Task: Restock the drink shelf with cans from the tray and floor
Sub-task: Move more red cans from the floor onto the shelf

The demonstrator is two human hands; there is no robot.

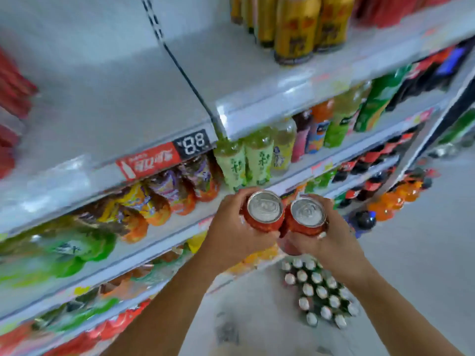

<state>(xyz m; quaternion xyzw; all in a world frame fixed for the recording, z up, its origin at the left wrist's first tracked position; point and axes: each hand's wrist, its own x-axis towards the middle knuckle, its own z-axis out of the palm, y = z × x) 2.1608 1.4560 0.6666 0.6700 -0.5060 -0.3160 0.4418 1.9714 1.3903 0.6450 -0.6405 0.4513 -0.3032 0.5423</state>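
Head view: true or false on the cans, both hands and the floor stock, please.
1. The left hand grips the left can, and the right hand grips the right can. True.
2. Both cans lie on their sides. False: they are upright, silver tops up.
3. The floor bottles have orange caps. False: the caps are white.
4. The price tag reads 88. True.

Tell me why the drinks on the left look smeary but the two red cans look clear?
Head view: the camera seems to be moving, so the green drinks at the left edge smear into streaks, while the left can in the left hand and the right can in the right hand look fairly sharp; the wide lens bends the shelf edge; the can tops glint.
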